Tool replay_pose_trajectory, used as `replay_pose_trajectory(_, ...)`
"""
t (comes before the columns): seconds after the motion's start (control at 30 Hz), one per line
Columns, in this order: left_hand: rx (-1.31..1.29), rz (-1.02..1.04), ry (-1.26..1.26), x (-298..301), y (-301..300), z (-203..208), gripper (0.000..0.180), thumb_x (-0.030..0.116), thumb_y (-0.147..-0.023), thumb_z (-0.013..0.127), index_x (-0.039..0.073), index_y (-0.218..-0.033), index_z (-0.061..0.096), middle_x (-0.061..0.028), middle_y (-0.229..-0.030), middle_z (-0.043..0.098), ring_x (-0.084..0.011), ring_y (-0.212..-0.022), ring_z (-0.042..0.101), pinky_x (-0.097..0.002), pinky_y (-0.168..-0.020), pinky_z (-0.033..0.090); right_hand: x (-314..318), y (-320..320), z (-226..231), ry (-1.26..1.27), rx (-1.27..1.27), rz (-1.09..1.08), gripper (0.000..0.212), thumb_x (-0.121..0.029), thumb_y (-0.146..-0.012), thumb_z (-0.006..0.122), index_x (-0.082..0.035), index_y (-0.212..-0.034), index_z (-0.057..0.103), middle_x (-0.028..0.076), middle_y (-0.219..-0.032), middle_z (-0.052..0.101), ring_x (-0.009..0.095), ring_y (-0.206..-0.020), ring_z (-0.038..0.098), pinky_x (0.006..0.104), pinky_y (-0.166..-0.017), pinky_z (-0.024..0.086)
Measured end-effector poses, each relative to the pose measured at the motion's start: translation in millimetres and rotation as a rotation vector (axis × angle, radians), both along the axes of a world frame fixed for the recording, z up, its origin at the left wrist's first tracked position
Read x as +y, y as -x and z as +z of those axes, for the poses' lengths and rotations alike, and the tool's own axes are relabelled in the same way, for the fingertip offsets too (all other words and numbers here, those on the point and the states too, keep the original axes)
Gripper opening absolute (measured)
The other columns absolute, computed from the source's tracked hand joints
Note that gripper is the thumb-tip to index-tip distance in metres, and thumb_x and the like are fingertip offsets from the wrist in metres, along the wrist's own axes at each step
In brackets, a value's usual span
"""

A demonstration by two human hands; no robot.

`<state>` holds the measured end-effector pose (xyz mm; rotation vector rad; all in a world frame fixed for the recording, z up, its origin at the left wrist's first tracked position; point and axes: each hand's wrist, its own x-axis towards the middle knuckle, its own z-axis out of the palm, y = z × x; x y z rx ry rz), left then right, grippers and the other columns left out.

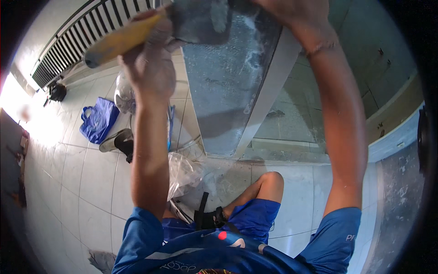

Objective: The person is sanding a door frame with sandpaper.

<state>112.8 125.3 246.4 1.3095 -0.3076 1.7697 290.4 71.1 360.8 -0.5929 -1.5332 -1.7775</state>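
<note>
My left hand (153, 57) is raised at the upper left, its fingers closed on a wide putty knife. The putty knife's yellow handle (123, 41) juts out to the left, its tip dark. Its broad dark blade (198, 20) lies against or just in front of the upper part of a grey column (223, 91), and I cannot tell which. Whitish smears mark the column face and the blade. At the top edge, my right hand (294, 11) is by the column's right-hand corner. Its fingers are cut off by the frame, so their grip is hidden.
A clear plastic bag (182, 176) lies on the tiled floor by the column's foot. Further left are a blue bag (99, 119) and a sandal (116, 139). A black railing (86, 34) runs along the upper left. A low ledge (289, 153) extends right from the column.
</note>
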Motion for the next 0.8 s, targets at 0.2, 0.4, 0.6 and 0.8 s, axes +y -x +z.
replay_pose_trajectory(0.2, -0.025, 0.017, 0.185, -14, 5, -40, 0.028, 0.001, -0.082, 0.061, -0.001, -0.109, 0.052, -0.0178, -0.108, 0.059, -0.0210, -0.095, 0.061, -0.0288, -0.071, 0.056, -27, 17, -73, 0.436, 0.274, -0.015, 0.041, -0.023, -0.086, 0.054, -0.012, -0.125, 0.052, 0.013, -0.136, 0.042, 0.034, -0.124, 0.041, 0.0459, -0.102, 0.032)
replay_pose_trajectory(0.4, 0.043, 0.131, 0.042, -9, 15, -14, 0.024, -0.001, -0.081, 0.062, -0.001, -0.104, 0.056, -0.0163, -0.104, 0.062, -0.0230, -0.099, 0.059, -0.0332, -0.086, 0.050, -33, 4, -71, 0.421, 0.309, -0.170, 0.046, -0.029, -0.087, 0.053, -0.020, -0.132, 0.047, 0.017, -0.139, 0.038, 0.039, -0.128, 0.034, 0.0572, -0.104, 0.022)
replay_pose_trajectory(0.6, 0.002, 0.001, 0.266, -14, 13, -70, 0.025, -0.002, -0.080, 0.063, -0.001, -0.103, 0.055, -0.0176, -0.105, 0.061, -0.0256, -0.097, 0.061, -0.0366, -0.079, 0.055, -21, -1, -138, 0.486, 0.373, -0.097, 0.051, -0.027, -0.083, 0.056, -0.030, -0.132, 0.045, 0.005, -0.144, 0.033, 0.032, -0.132, 0.030, 0.0536, -0.107, 0.019)
replay_pose_trajectory(0.8, 0.007, 0.067, 0.180, -8, 27, -48, 0.023, 0.003, -0.088, 0.052, 0.002, -0.111, 0.048, -0.0219, -0.113, 0.054, -0.0281, -0.103, 0.058, -0.0382, -0.080, 0.056, -24, -10, -110, 0.387, 0.354, -0.160, 0.045, -0.026, -0.084, 0.057, -0.028, -0.128, 0.051, 0.007, -0.142, 0.037, 0.033, -0.131, 0.032, 0.0551, -0.106, 0.018)
